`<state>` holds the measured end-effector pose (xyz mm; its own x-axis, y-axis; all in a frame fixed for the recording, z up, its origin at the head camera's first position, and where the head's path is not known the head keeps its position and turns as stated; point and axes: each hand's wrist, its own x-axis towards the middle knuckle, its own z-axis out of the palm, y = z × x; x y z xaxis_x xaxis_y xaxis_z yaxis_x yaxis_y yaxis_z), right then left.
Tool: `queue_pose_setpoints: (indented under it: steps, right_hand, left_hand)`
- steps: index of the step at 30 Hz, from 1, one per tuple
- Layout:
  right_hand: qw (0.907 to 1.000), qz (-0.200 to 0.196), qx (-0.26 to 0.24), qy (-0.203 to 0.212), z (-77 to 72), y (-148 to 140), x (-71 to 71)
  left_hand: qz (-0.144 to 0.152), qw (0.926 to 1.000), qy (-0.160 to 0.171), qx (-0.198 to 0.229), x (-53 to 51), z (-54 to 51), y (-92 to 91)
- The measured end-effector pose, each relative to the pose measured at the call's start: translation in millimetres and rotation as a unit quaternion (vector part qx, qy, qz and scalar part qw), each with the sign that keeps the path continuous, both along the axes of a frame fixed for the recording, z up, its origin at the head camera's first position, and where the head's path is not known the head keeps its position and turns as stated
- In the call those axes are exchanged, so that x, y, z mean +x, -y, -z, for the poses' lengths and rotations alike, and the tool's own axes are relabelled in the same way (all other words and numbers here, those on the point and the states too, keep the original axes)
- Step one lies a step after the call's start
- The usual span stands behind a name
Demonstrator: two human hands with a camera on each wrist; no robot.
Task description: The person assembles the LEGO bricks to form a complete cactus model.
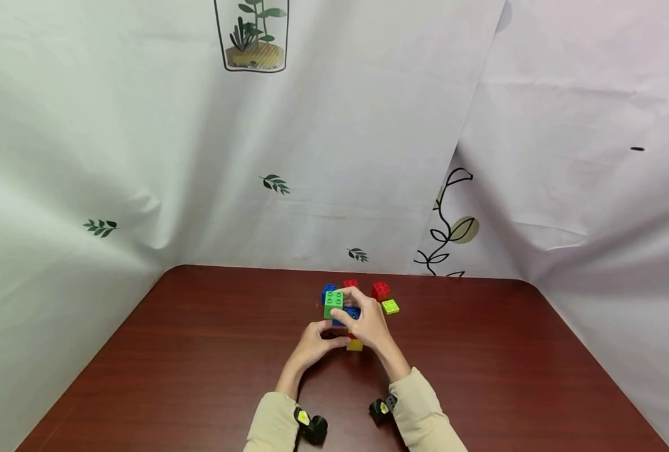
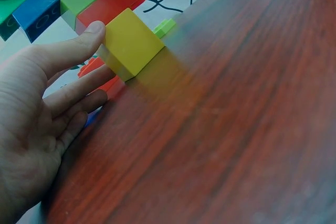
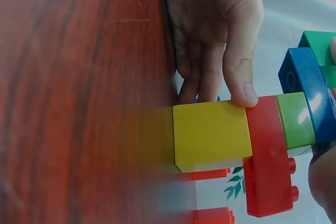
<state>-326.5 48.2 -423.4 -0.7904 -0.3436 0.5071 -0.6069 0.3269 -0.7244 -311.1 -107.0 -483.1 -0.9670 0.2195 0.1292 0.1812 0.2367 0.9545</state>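
Pinching a bright green, square plastic block [image 1: 333, 304] between thumb and fingers, the right hand [image 1: 368, 319] holds it at the top of a short tower, against a long blue plastic brick [image 3: 308, 85]; whether the two are pressed fully together cannot be told. The left hand [image 1: 314, 345] grips lower down, its thumb at the seam between a smooth yellow plastic block [image 3: 211, 134] and a studded red plastic brick [image 3: 269, 182], its other fingers reaching around behind. The yellow block stands on the surface [image 1: 171, 364] as the tower's base. The red brick lies on it, jutting past one side with bare studs; a lime-green plastic block [image 3: 296, 121] comes next, beneath the blue brick.

Beyond the hands, a separate blue plastic block [image 1: 328, 289] and a small red plastic block [image 1: 350, 284] lie behind the tower. To the right are another red plastic block [image 1: 380, 290] and, just beside it, a flat yellow-green plastic brick [image 1: 390, 307]. Farther back hangs a white, leaf-printed cloth [image 1: 346, 125].
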Motion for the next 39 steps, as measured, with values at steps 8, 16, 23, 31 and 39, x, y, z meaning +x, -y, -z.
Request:
queue_pose_setpoints:
  steps: [8, 16, 23, 31, 39]
  right_hand:
    - [0.9999, 0.007, -0.012, 0.008, 1.2, 0.8, 0.9]
    - [0.9999, 0.005, -0.016, -0.002, 1.4, 1.6, 0.5]
    - [0.9999, 0.001, -0.011, -0.006, 0.0, 1.2, 1.5]
    - [0.9984, -0.014, 0.0, 0.056, -5.5, -2.1, 2.9]
    - [0.9965, -0.018, 0.009, 0.082, -8.9, -3.9, 2.3]
  left_hand:
    - [0.002, 0.9999, -0.014, 0.003, -1.8, 0.1, 0.0]
    - [0.001, 0.9998, -0.021, -0.006, -1.7, -1.5, 1.4]
    - [0.003, 0.9997, -0.024, -0.005, 0.2, -1.4, 0.5]
    - [0.011, 0.9997, -0.022, -0.004, 0.9, -0.6, 0.6]
    - [0.014, 0.9996, -0.025, -0.002, 1.1, -0.1, 0.5]
